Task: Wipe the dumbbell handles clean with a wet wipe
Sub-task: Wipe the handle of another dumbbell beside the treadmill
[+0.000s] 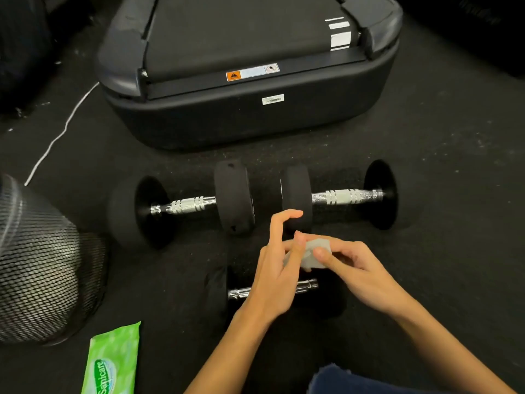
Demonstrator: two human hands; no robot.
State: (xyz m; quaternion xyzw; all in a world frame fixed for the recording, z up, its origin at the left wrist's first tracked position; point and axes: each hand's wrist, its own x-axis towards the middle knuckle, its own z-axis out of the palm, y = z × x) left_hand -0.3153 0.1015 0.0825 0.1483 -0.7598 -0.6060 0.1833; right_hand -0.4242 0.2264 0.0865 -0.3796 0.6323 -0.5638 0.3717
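Observation:
Three black dumbbells with chrome handles lie on the dark floor. One dumbbell (pixel 181 207) is at the left, another dumbbell (pixel 343 197) at the right, side by side. A third dumbbell (pixel 241 292) lies nearer me, mostly hidden under my hands. Both hands hold a small folded white wet wipe (pixel 312 251) above that near dumbbell. My left hand (pixel 277 268) pinches the wipe's left edge, with the index finger raised. My right hand (pixel 355 270) grips its right side with thumb and fingers.
A green pack of wet wipes (pixel 112 362) lies at the bottom left. A black mesh bin (pixel 42 268) stands at the left. The end of a treadmill (pixel 247 81) fills the far side, with a white cable (pixel 59 135) to its left. My knee (pixel 355 379) is at the bottom edge.

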